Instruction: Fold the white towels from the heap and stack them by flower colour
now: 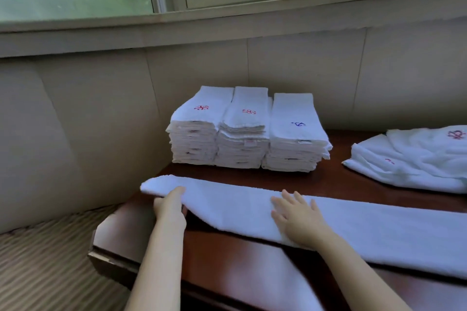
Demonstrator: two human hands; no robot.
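Towel work at this moment sits at the cross-fold, as far as you can judge: the long white terry towel (328, 219) lies as a narrow band across the dark reddish wooden tabletop (227, 260), running from the left corner off past the right edge of view.

Your left hand (170, 206) pinches the band's left end, fingers (177, 190) curled closed over the top of the cloth with the thumb beneath, and that end is lifted slightly off the wood. Your right hand (298, 219) lies flat on the middle of the band, spread wide and gripping nothing. Keep that palm pressing as the anchor, carry the left end over it squarely, and match the long edges before you smooth, so the finished piece fits the others.

No flower shows on the band, so look for its colour before you choose a pile.

Behind it, against the wall, stand three neat piles of folded white towels: two with red flowers on top (201, 108) (249, 111), then one with a blue mark (298, 124). Far right lies the loose heap of unfolded white towels (409, 161), a reddish flower showing.
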